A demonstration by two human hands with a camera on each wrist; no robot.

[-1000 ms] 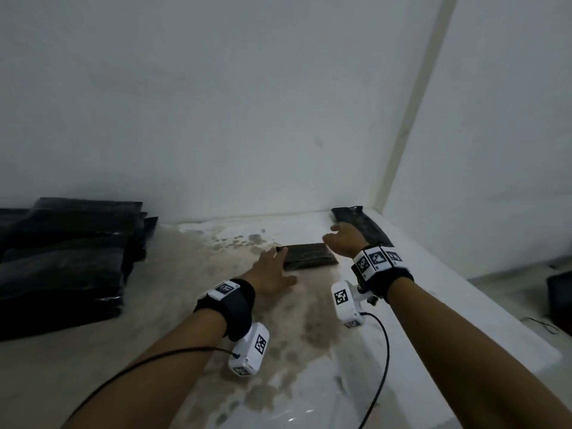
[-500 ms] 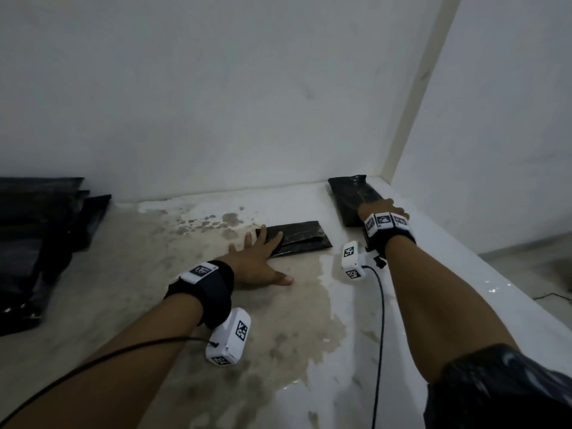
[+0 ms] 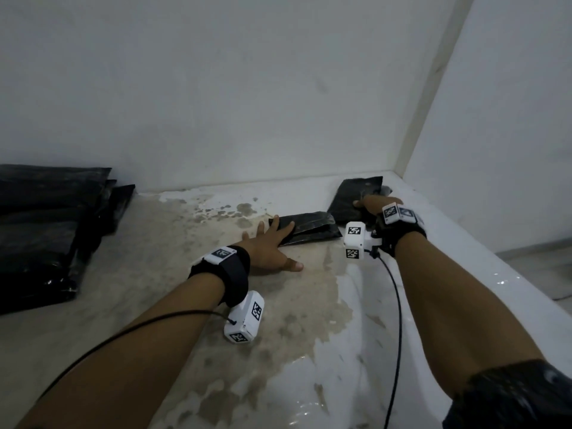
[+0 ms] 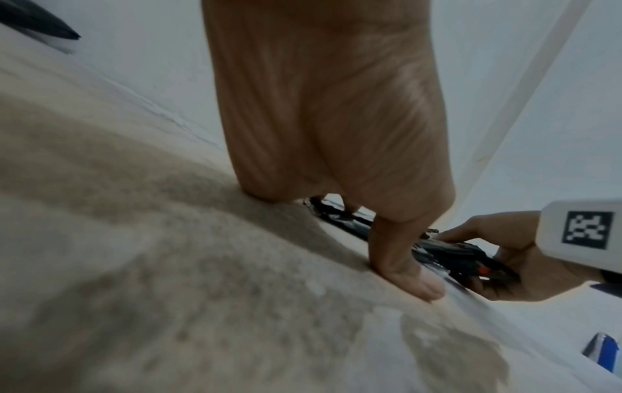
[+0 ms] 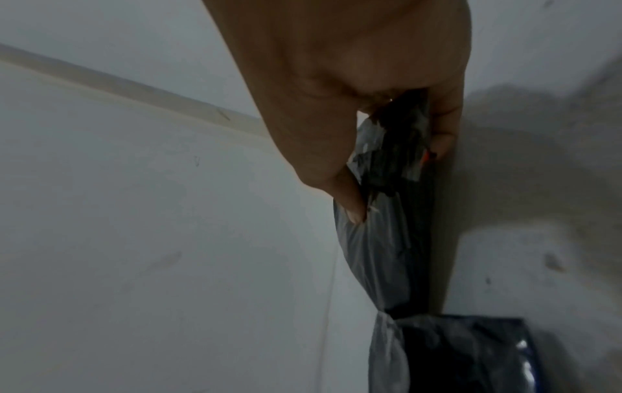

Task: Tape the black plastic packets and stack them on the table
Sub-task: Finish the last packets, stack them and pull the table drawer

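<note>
A flat black plastic packet lies mid-table. My left hand lies flat on the table with spread, straight fingers, the fingertips resting on that packet's left end; its palm fills the left wrist view. A second black packet lies in the far right corner. My right hand is on its near end. Its thumb and fingers grip a small black object with an orange spot, also seen in the left wrist view. What that object is I cannot tell.
A tall stack of black packets stands at the left against the wall. The white table is stained brown and wet-looking; its right edge drops to the floor. Walls close the back and right. Wrist cables trail toward me.
My right hand has left the middle packet and moved right to the corner packet, where it now grips. My left hand has stayed on the middle packet, now flatter and more spread.
</note>
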